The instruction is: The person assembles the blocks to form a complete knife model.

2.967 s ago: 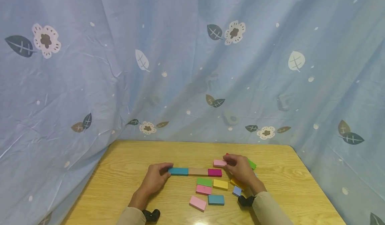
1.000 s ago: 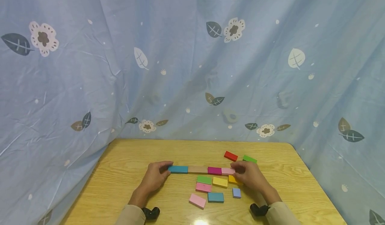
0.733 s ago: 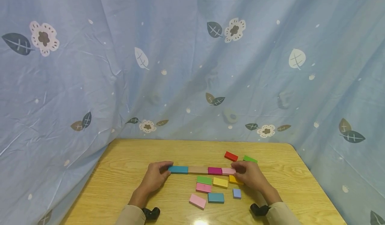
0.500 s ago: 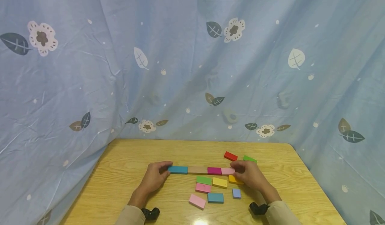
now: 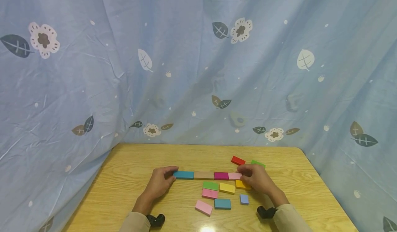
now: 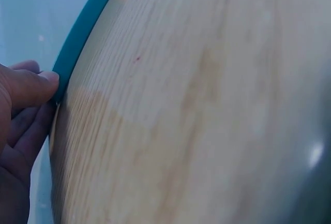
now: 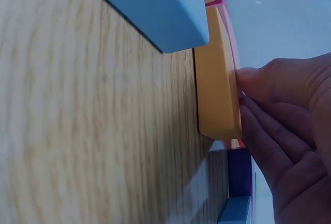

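Observation:
A straight row of blocks lies on the wooden table: a blue block (image 5: 183, 175), a tan block (image 5: 203, 175), a magenta block (image 5: 221, 176) and a light pink block (image 5: 234, 176), end to end. My left hand (image 5: 159, 183) pinches the blue block's outer end; the left wrist view shows the thumb (image 6: 44, 87) on its near side. At the other end, my right hand (image 5: 260, 181) holds the light pink block between thumb and fingers. An orange block (image 7: 216, 79) lies just in front of that hand, covering part of the pink block in the right wrist view.
Near the row lie green (image 5: 210, 185), pink (image 5: 210, 193) and yellow (image 5: 227, 188) blocks. Closer are another light pink block (image 5: 203, 207), a teal block (image 5: 222, 204) and a small periwinkle block (image 5: 244, 199). Red (image 5: 238, 160) and green blocks lie behind; a purple block (image 7: 239, 172) shows beyond my right hand.
Over three seconds, my right hand has brought the light pink block from behind the row to the magenta block's right end. My left hand has stayed at the blue block.

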{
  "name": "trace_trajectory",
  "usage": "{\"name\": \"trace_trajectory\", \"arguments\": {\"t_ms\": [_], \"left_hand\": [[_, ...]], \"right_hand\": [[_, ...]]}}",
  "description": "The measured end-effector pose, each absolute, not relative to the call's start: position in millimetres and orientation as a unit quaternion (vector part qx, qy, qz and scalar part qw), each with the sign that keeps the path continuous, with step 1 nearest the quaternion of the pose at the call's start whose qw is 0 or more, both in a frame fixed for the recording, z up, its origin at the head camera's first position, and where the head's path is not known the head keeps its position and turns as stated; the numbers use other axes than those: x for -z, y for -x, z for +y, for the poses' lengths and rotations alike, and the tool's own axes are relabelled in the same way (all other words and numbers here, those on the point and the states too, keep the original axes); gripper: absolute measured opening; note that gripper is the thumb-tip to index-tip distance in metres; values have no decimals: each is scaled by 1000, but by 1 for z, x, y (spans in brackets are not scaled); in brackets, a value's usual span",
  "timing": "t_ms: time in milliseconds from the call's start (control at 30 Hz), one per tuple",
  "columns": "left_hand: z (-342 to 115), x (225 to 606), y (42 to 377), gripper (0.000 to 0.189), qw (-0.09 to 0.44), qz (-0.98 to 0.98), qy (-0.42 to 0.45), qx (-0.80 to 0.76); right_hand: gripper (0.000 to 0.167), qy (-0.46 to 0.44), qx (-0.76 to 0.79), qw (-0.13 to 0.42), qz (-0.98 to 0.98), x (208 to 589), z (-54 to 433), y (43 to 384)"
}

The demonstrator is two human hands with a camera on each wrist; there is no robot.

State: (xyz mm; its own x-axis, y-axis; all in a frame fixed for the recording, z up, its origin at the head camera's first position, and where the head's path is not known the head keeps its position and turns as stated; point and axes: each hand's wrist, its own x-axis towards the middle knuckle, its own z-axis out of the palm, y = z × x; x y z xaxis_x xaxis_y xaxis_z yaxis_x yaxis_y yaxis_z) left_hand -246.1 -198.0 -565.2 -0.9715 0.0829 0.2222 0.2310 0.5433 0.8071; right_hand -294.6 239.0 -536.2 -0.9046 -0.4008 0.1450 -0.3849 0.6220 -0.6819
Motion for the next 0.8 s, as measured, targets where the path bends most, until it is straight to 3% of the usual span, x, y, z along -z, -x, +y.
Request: {"name": "trace_trajectory", "arguments": {"t_ms": [800], "left_hand": [[-197, 564, 245, 40, 78, -875, 87, 470]], "right_hand": [[29, 225, 391, 14, 892, 536, 238, 294]]}}
